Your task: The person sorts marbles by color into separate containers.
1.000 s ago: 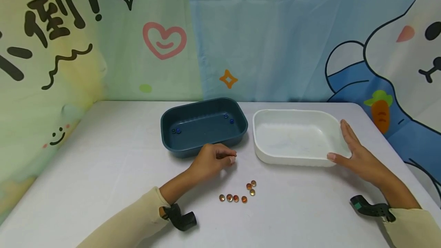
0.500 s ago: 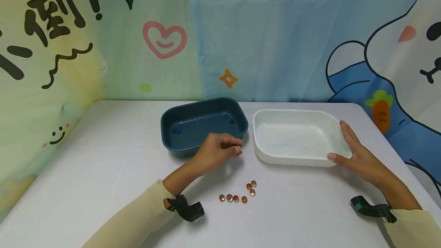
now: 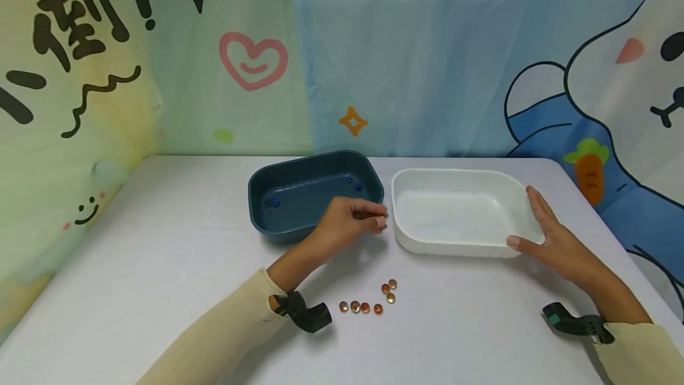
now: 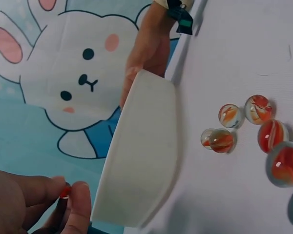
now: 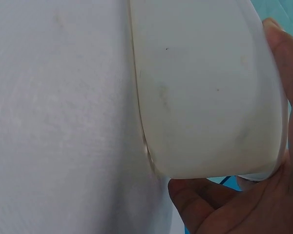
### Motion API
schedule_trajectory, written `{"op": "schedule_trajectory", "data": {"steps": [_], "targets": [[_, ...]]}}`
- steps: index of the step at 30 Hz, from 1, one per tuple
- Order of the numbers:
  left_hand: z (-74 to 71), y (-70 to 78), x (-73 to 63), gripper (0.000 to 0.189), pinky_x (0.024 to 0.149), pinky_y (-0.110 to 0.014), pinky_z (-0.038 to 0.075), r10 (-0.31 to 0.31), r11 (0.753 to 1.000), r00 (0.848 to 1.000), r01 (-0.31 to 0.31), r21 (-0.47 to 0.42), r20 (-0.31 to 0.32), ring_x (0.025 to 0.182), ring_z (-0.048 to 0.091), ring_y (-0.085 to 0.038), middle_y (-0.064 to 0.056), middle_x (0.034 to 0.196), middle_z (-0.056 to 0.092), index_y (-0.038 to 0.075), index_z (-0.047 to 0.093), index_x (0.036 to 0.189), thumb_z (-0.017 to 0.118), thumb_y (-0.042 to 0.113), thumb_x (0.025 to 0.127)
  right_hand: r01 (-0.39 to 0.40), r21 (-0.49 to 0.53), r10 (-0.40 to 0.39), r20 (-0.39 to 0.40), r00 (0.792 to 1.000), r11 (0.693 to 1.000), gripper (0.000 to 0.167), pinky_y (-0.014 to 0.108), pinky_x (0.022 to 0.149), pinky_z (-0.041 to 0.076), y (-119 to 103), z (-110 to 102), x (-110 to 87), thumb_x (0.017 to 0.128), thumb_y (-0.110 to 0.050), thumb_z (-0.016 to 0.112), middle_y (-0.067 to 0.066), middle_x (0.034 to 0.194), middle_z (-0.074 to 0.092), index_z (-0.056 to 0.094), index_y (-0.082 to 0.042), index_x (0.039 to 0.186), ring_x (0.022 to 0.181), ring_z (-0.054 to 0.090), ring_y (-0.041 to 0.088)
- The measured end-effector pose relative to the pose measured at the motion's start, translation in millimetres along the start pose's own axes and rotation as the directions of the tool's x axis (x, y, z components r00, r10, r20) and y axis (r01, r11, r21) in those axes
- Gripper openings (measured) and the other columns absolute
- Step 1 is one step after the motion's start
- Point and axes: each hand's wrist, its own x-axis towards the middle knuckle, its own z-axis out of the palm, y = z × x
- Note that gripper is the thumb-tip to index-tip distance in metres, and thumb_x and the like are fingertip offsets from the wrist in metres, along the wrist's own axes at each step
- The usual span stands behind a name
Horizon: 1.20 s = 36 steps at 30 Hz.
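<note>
While both trays keep their places, the marble has shifted: over the past second, head view, it went away from the camera and rightward, from in front of the blue tray to the gap just left of the white tray. Judged meaning for the work: this piece is mid-carry, close to the white tray, not released. Position: clear of the desk, at the fingertips of the left hand, pinched between thumb and fingers. It is well apart from the right hand, most of the white tray lying between. Right hand: thumb and fingers spread, touching the white tray around its near right corner; no movement noted. Seven other marbles, orange-toned, lie on the desk in front of the trays. Farther out: four blue marbles visible inside the blue tray; printed cloth behind.
</note>
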Motion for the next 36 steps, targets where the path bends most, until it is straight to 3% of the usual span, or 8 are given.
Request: {"op": "schedule_trajectory", "data": {"steps": [7,18,29,36], "targets": [[9.3,5.7,5.3,0.021,0.080,-0.029,0.055,0.005,0.999,1.000,-0.005,-0.034,0.004,0.084,0.070,-0.017,-0.016,0.100,0.071,-0.007,0.069,0.110,0.066,0.001,0.091,0.002,0.007,-0.002,-0.004,1.000,1.000,0.106,0.081,0.075,0.021,1,1,-0.1,0.089,-0.039,0.067,0.008,0.159,-0.021,-0.017,-0.029,0.153,0.136,-0.003,0.059],[28.8,11.4,22.9,0.019,0.078,-0.027,0.055,0.019,0.998,1.000,-0.019,-0.059,0.005,0.084,0.070,-0.018,-0.022,0.102,0.069,-0.007,0.069,0.109,0.065,-0.001,0.091,0.010,0.055,-0.009,-0.009,1.000,0.998,0.106,0.082,0.078,0.018,3,1,-0.6,0.089,-0.036,0.068,0.004,0.159,-0.022,-0.017,-0.032,0.152,0.138,-0.007,0.056],[33.0,9.1,45.8,0.021,0.079,-0.025,0.054,-0.047,0.996,0.999,0.048,-0.079,0.015,0.085,0.070,-0.017,-0.023,0.108,0.067,-0.006,0.068,0.112,0.064,0.001,0.093,0.002,0.040,-0.002,-0.006,1.000,0.999,0.106,0.082,0.079,0.018,3,1,-0.4,0.089,-0.038,0.068,0.006,0.159,-0.021,-0.017,-0.032,0.152,0.138,-0.006,0.056],[35.0,12.0,54.0,0.021,0.076,-0.026,0.055,-0.093,0.994,0.996,0.093,-0.050,0.001,0.084,0.070,-0.017,-0.015,0.098,0.070,-0.008,0.068,0.111,0.065,0.000,0.092,-0.002,0.033,0.002,-0.001,1.000,0.999,0.105,0.082,0.076,0.021,2,2,0.1,0.089,-0.038,0.067,0.006,0.159,-0.022,-0.017,-0.031,0.152,0.137,-0.005,0.057]]}}
